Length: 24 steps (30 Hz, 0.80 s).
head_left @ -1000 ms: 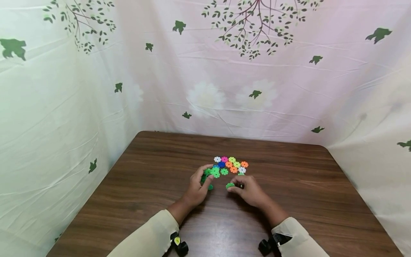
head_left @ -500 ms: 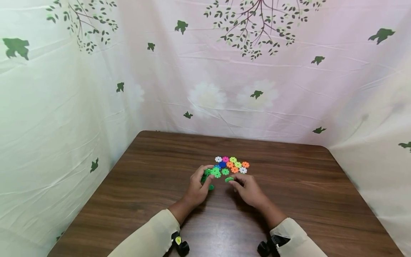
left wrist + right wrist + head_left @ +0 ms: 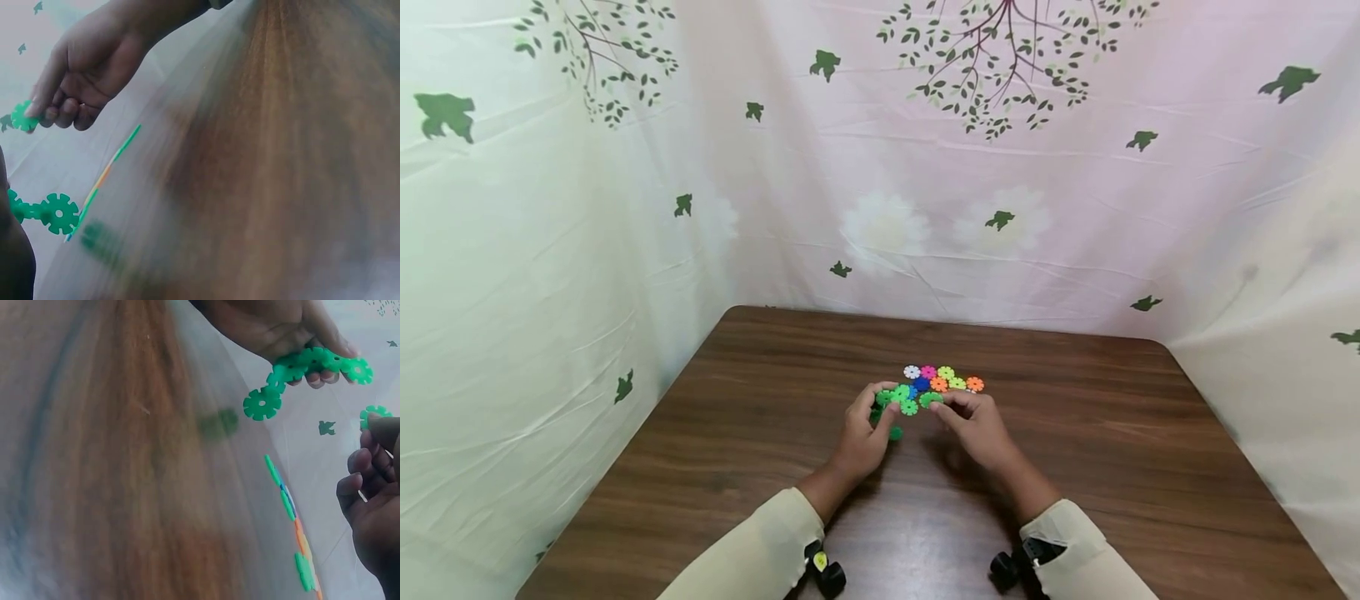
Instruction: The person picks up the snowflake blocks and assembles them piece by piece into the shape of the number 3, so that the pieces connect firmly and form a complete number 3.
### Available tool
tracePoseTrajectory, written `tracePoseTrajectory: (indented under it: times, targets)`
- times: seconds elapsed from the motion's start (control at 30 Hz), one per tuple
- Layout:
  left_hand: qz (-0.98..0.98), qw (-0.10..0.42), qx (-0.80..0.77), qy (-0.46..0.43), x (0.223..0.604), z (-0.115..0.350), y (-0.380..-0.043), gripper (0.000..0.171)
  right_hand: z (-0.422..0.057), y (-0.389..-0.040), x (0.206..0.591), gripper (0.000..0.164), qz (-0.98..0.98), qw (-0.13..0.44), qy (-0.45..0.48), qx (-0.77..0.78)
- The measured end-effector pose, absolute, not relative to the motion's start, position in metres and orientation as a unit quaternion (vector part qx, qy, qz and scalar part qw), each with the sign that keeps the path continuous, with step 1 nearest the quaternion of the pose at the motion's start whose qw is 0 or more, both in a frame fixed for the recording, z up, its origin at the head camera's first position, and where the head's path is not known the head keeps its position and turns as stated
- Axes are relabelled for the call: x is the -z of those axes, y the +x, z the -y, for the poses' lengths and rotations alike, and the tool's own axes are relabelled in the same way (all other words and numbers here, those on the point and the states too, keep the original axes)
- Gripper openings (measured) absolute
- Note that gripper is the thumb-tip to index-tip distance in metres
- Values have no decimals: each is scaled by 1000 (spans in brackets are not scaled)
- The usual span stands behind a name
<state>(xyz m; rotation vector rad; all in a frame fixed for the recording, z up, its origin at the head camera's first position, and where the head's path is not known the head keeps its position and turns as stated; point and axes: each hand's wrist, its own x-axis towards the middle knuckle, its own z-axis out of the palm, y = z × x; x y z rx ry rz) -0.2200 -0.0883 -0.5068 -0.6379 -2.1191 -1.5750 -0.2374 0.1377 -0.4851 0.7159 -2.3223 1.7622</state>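
Joined discs (image 3: 297, 367) sit left of 1 single disc (image 3: 929, 400), other discs (image 3: 939, 384) on the table (image 3: 1097, 417) behind both hands (image 3: 861, 437) (image 3: 983, 432).

Green notched-disc chain (image 3: 290, 369), curved, in left hand (image 3: 860, 433); single green disc (image 3: 19, 119) pinched in right hand (image 3: 982, 431).

Dark wood-grain table (image 3: 737, 433), its far corners rounded. Pale wrinkled cloth (image 3: 790, 183) hangs behind the table and along both its sides, printed with leafy branches (image 3: 1009, 58) above it; soft glare (image 3: 913, 550) marks its near part.
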Motion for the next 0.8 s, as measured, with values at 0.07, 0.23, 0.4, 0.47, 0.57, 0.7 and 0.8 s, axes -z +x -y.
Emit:
tracePoseTrajectory:
  times: [0.07,0.23,0.4,0.47,0.57,0.7,0.8]
  targets:
    - [763,205,573,-217,505,85,-222,31,-138,-237,484,13,769,72,220,-596]
    - [756,203,584,-216,503,77,-226,31,-135,-236,481,14,762,70,164,-622]
    - [753,220,577,-227,507,75,-226,28,-128,-234,483,20,757,85,175,-624]
    - [755,224,572,-229,509,76,-226,28,-126,-233,484,21,749,88,173,-634]
    - [757,221,568,-235,511,76,-225,28,-123,-231,484,20,734,101,160,-652]
    - [754,222,568,-245,511,76,-224,29,-122,-229,483,19,729,126,164,-652]
    - [753,227,562,-257,510,76,-223,29,-121,-228,482,18,733,138,183,-640]
